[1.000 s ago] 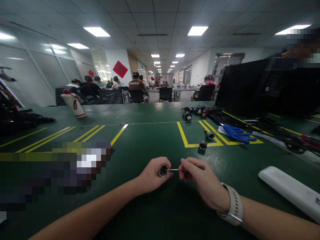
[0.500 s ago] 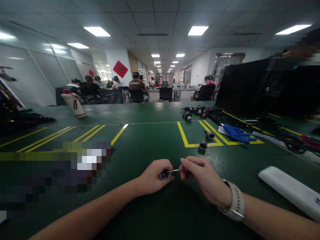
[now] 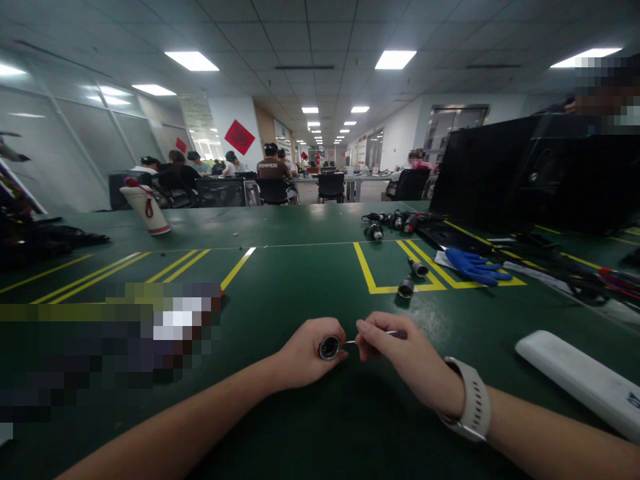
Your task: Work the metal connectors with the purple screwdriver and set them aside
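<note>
My left hand (image 3: 311, 350) is closed around a round metal connector (image 3: 329, 347), its dark hollow end turned toward me. In my right hand (image 3: 393, 340) is a thin screwdriver (image 3: 399, 334), pinched between thumb and fingers. Its slim shaft points left and meets the right side of the connector; where the tip ends is hard to see. Beyond my hands, two similar metal connectors, one (image 3: 407, 288) nearer and another (image 3: 419, 268) behind it, lie by the yellow tape lines.
Several cabled connectors (image 3: 376, 231) lie farther back. A blue glove (image 3: 475, 267) is on the right, with a long white box (image 3: 575, 377) nearer me. A black computer case (image 3: 490, 180) stands far right; a paper cup (image 3: 147, 208) stands back left. People sit beyond the green table (image 3: 300, 280).
The screwdriver has shifted: its shaft lay across the connector's opening and now shows only at its right side. Less shaft shows between my hands. My left hand has hardly moved.
</note>
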`<state>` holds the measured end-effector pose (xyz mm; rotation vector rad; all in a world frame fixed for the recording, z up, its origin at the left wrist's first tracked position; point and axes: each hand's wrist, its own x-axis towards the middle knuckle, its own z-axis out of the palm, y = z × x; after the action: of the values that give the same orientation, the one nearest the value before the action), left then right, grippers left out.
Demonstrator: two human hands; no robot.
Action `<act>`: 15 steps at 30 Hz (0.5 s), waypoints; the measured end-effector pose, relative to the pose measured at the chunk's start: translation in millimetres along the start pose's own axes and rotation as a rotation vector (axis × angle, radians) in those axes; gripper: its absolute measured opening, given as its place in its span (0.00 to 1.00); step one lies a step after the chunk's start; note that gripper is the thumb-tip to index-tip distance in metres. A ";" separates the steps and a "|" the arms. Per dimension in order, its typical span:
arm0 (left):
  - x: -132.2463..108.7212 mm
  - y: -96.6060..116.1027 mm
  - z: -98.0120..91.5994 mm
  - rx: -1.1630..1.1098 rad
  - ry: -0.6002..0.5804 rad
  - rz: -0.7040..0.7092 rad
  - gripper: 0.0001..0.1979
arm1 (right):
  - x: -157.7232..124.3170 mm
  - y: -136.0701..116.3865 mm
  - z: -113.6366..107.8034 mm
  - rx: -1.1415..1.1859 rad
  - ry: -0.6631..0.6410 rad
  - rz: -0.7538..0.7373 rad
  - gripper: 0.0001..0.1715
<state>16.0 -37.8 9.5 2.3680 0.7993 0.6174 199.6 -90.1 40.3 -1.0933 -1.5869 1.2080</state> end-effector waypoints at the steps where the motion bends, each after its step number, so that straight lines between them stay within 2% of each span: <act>1: 0.0 0.2 -0.1 -0.002 -0.001 0.000 0.05 | 0.5 -0.2 -0.2 0.052 0.003 0.031 0.18; 5: 0.5 1.5 -1.1 -0.007 0.006 -0.006 0.05 | 3.6 5.2 0.4 0.229 0.049 0.120 0.18; 8: 0.8 0.9 -1.5 -0.024 0.026 -0.013 0.06 | 4.6 10.8 1.9 0.275 0.061 0.122 0.18; 11: 0.5 -1.1 -1.0 -0.061 0.067 -0.027 0.07 | 3.2 13.4 2.8 0.253 0.071 0.049 0.17; 15: -0.1 -3.1 0.2 -0.129 0.106 -0.045 0.08 | -0.5 11.8 1.7 0.084 0.085 -0.099 0.17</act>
<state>14.8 -35.9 7.4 2.2100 0.8298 0.7575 199.8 -89.1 28.4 -0.9881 -1.4943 1.1370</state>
